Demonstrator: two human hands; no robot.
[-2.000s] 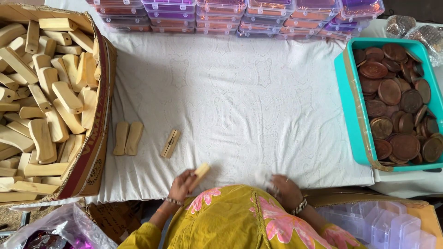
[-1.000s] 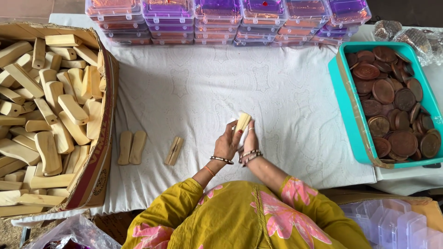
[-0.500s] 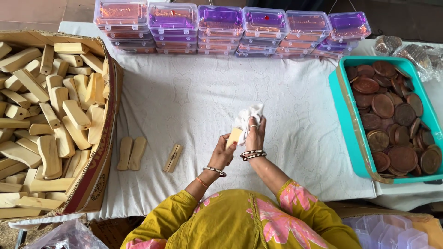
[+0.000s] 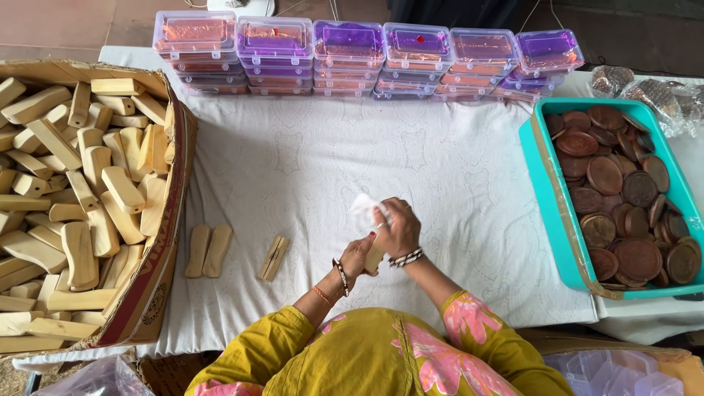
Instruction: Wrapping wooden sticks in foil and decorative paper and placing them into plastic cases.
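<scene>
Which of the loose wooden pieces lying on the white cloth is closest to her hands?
The lone wooden piece, lying slanted just left of her left hand. The other two wooden pieces lie side by side farther left, nearer the cardboard box.

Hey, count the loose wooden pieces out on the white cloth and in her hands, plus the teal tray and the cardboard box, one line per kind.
Loose wooden pieces on the cloth: 3
Wooden piece held in the hands: 1
Teal tray: 1
Cardboard box: 1
Total: 6
</scene>
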